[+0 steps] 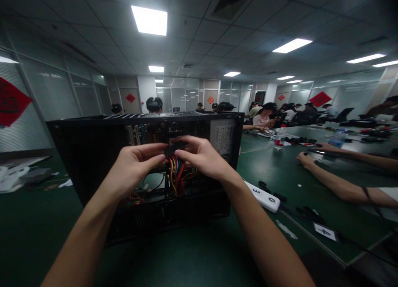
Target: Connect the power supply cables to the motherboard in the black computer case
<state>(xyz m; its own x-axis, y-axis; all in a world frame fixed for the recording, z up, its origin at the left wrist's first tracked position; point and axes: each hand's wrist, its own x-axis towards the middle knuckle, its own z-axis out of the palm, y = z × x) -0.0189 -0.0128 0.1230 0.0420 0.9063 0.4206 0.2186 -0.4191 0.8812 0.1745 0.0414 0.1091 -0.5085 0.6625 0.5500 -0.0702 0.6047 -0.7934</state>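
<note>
A black computer case (139, 216) stands on the green table before me with its side open. Both my hands are at the opening, fingertips bent round a dark power connector (175, 147) with a bundle of red, yellow and other coloured wires (176, 175) hanging below it. My left hand (133, 164) pinches its left side between thumb and fingers. On the other side, my right hand (203, 156) grips it with the thumb in front. Behind them are memory slots (137, 134) and a labelled power supply (222, 137). My fingers partly hide the connector.
A white power strip (264, 198) and black cables (309, 215) lie to the right. Beyond them are a co-worker's hands (306, 159) and a water bottle (280, 137). White items and a grey box (35, 176) lie at left.
</note>
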